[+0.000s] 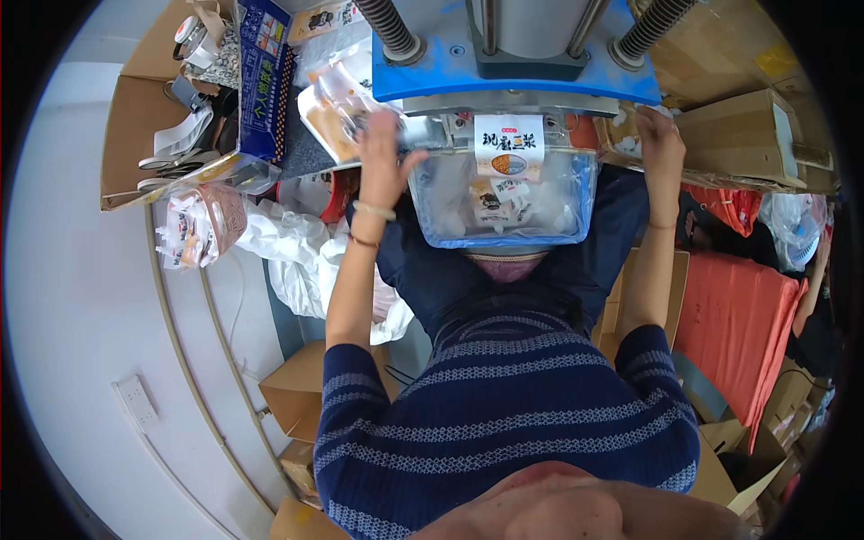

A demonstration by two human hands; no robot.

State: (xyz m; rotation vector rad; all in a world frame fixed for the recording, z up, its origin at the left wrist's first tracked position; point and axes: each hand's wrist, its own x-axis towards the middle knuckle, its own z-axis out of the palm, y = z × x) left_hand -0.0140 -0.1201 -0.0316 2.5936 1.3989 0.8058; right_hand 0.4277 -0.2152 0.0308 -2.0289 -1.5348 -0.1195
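Note:
In front of me stands a press machine with a blue plate (513, 81). At its lower front edge a white printed pouch (508, 166) hangs down over a blue basket (504, 241). More such pouches and clear plastic lie inside the basket, which sits at my lap. My left hand (382, 166) is raised beside the press, thumb apart and fingertips blurred, next to a stack of printed pouches (328, 117). To the right of the press, my right hand (661, 148) has its fingers curled inward by a cardboard box. Whatever those fingers may hold is hidden.
An open carton (135, 135) with a jar and slippers stands at the far left. Below it hangs a bag of pouches (202, 225). Cardboard boxes (742, 135) and a red-orange panel (738, 324) flank my right. Part of another person shows at the right edge.

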